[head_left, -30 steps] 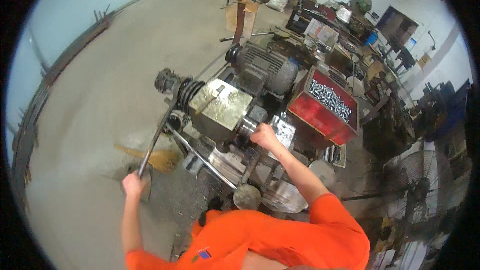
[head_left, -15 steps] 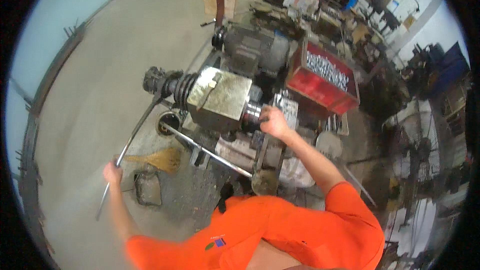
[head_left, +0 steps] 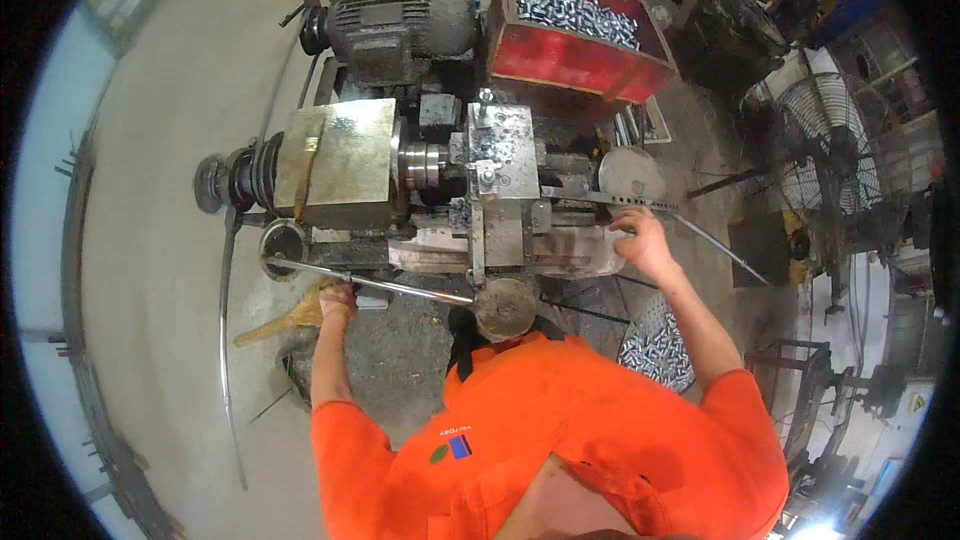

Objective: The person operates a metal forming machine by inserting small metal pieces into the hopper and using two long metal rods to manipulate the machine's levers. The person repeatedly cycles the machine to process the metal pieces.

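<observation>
My left hand is low at the machine's left side, just under a bright steel lever rod and beside a straw brush. What its fingers touch is hidden. My right hand is at the machine's right end, below a flat bar with holes, its fingers loosely bent and apart with nothing visible in them. Between them stands the lathe-like machine, with a boxy headstock, a shiny spindle collar and a metal tool block. A long bent lever hangs from its left end.
A red bin of small metal pieces stands behind the machine, next to an electric motor. More metal pieces lie in a heap near my right arm. A round plate and a large fan are at the right.
My left hand has let go of the long bent lever and moved right, under the steel rod. My right hand has left the spindle collar for the machine's right end. The view has shifted.
</observation>
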`<state>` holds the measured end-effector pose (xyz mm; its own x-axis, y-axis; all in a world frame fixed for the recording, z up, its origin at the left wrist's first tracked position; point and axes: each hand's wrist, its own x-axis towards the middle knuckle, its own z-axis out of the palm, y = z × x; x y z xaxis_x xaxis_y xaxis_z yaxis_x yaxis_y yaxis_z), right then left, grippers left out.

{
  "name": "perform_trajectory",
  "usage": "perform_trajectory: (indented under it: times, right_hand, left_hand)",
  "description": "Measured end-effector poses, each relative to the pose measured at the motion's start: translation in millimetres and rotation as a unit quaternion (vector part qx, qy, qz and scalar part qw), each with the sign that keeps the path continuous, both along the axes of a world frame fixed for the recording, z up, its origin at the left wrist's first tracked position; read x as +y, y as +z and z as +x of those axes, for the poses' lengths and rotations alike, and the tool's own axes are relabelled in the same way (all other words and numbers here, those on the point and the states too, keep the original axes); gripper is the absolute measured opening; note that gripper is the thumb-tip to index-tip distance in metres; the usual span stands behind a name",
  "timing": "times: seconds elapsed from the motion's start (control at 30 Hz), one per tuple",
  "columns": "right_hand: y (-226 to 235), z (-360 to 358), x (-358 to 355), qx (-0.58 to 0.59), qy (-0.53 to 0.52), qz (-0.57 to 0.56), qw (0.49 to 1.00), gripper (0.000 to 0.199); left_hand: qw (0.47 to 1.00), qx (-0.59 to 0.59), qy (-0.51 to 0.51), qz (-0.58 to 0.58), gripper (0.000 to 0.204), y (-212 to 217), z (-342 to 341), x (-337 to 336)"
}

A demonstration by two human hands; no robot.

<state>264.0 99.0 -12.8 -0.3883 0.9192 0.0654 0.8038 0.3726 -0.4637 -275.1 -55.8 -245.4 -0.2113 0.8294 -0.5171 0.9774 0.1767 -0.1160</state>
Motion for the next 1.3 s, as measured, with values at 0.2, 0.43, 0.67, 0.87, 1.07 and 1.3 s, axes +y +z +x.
perform_trajectory:
  times: [0.2,0.43,0.67,0.87,1.07,1.3]
  right_hand:
    - [-28,125,26,-0.100,-0.140,-0.004,0.985,0.043]
    - [-104,299,42,-0.333,-0.292,-0.124,0.888,0.036]
    - [-139,293,-9,-0.318,-0.337,-0.089,0.882,0.021]
    - [-163,223,-139,-0.067,-0.338,-0.147,0.927,0.035]
    - [-169,142,-168,0.214,-0.363,-0.175,0.890,0.026]
    - [-160,134,-165,0.271,-0.353,-0.168,0.879,0.021]
  left_hand:
    - [0.974,-0.035,0.189,0.121,0.029,11,14,-15]
    - [0.839,-0.327,0.353,0.254,0.045,104,3,-39]
    - [0.694,-0.392,0.523,0.302,0.049,138,32,-10]
    - [0.673,-0.364,0.542,0.349,0.042,125,71,24]
    - [0.646,-0.362,0.551,0.384,0.034,78,44,20]
    - [0.646,-0.380,0.520,0.410,0.032,73,46,23]
